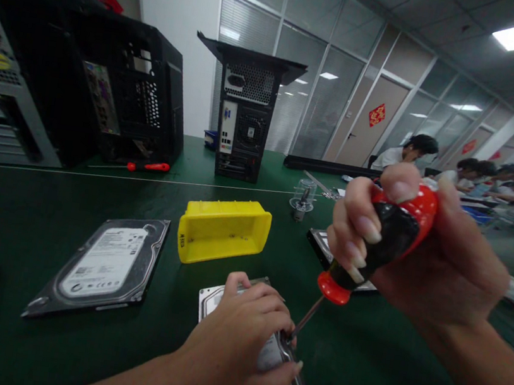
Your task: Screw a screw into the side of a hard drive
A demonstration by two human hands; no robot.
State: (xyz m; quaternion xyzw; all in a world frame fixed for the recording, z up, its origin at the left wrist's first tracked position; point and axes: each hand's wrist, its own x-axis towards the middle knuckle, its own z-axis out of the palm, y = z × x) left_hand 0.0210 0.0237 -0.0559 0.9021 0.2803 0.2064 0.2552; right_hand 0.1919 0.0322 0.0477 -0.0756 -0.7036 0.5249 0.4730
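Currently, the screwdriver [377,241] is clenched in the right hand [425,254] by its glossy red-and-black handle; its thin steel shaft slants toward 7 o'clock, the tip meeting the hard drive [223,296] lying flat on the green mat [356,372]. The left hand [240,343], the nearer one, is pressed palm-down on the drive's metal casing, grasping nothing

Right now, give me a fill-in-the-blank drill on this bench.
1. The right hand grips a red and black ____.
2. The left hand presses down on a ____ drive.
3. The plastic bin lying on its side is ____.
4. A second hard drive lies to the ____ of that hand.

Missing words: screwdriver; hard; yellow; left
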